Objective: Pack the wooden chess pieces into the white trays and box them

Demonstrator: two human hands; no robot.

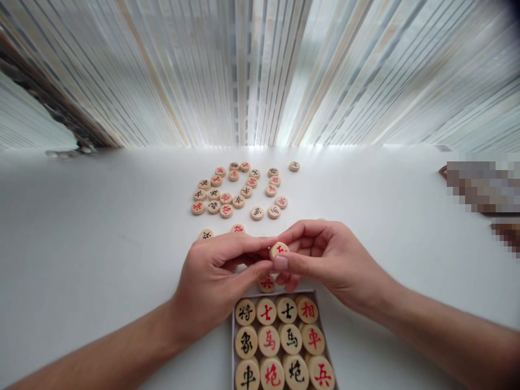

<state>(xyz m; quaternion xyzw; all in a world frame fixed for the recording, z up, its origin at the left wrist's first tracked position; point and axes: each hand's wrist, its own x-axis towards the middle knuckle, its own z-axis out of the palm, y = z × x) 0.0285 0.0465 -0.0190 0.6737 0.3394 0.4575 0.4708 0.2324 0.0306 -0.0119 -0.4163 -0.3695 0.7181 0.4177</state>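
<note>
Above the near side of a white table, my left hand (213, 273) and my right hand (329, 257) meet fingertip to fingertip. Between them is a round wooden Chinese chess piece (279, 249) with a red character. My right thumb and fingers pinch it, and the left fingertips close on its left side. Right below the hands stands an open box (234, 325) of Chinese chess pieces in neat rows, red and black characters facing up. Another red-marked piece (266, 283) lies just beyond the box, partly hidden by my fingers.
Several loose Chinese chess pieces (226, 210) are scattered across the white table (122, 271) beyond my hands, one (294, 166) lying apart at the far right. Striped blinds (260, 81) hang behind the table's far edge. A pixelated brown object (483, 187) sits at the right.
</note>
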